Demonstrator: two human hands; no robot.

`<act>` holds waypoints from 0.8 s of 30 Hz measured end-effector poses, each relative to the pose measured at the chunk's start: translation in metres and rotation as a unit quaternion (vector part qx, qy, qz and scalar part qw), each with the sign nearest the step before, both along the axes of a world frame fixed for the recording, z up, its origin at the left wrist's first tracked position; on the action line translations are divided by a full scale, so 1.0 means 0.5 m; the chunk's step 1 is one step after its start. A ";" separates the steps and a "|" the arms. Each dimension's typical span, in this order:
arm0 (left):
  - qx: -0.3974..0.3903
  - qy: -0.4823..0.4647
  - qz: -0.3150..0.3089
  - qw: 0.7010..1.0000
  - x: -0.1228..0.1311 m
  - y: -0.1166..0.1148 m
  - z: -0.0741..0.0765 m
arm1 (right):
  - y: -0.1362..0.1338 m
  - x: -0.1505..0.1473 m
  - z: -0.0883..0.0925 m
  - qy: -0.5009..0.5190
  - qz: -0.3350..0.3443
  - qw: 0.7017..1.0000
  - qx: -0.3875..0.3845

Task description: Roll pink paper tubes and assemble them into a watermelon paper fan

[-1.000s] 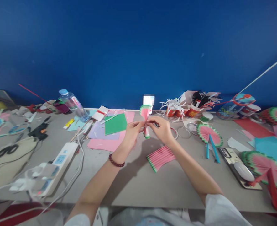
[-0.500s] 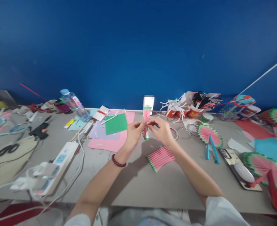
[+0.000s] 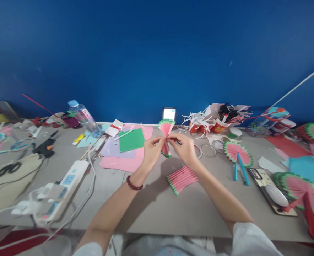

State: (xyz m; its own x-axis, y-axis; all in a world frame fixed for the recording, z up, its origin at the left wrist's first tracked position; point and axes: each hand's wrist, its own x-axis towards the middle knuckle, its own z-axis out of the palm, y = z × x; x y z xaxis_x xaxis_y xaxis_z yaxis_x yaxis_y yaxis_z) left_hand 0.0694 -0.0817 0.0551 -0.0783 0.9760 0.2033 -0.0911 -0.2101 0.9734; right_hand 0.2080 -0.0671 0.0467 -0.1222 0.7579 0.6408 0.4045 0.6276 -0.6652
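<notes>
Both of my hands pinch the middle of a pleated pink paper strip with green edges (image 3: 166, 128), held upright above the grey table (image 3: 151, 199). My left hand (image 3: 151, 153) grips it from the left, and my right hand (image 3: 185, 149) from the right. The strip's top end fans out above my fingers, and its lower end fans out below them. Another pleated pink strip (image 3: 182, 179) lies flat on the table just below my right hand.
Sheets of green, pink and purple paper (image 3: 125, 149) lie to the left. A power strip (image 3: 66, 186) with cables, a glue gun (image 3: 43, 147) and scissors (image 3: 6, 169) sit far left. Finished paper fans (image 3: 237, 153), a phone (image 3: 269, 190) and cups (image 3: 212, 124) lie to the right.
The pleated strip, squeezed narrow half a second ago, has spread out into fans at its top and bottom ends. My hands stayed in about the same place.
</notes>
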 end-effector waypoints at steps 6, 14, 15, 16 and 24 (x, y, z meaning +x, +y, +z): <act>-0.047 -0.010 -0.001 0.999 -0.002 0.006 -0.009 | 0.004 0.000 -0.001 -0.042 0.017 0.999 0.022; -0.041 -0.007 0.028 0.999 -0.009 0.018 -0.021 | -0.005 -0.012 -0.009 -0.068 0.009 0.996 0.051; -0.038 -0.008 0.030 0.999 -0.009 0.018 -0.021 | -0.006 -0.012 -0.010 -0.062 0.005 0.996 0.056; -0.034 -0.009 0.031 0.999 -0.010 0.018 -0.021 | -0.007 -0.012 -0.009 -0.058 0.003 0.996 0.060; 0.022 0.038 0.022 0.999 -0.005 0.003 -0.007 | -0.008 -0.007 -0.008 -0.052 0.005 0.997 0.064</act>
State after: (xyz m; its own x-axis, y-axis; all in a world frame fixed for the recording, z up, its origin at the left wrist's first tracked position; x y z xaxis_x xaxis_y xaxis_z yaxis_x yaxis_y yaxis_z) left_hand 0.0672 -0.0802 0.0517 -0.1045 0.9619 0.2526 -0.0072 -0.2547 0.9670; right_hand 0.2044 -0.0711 0.0425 -0.1991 0.6694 0.7157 0.4607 0.7085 -0.5345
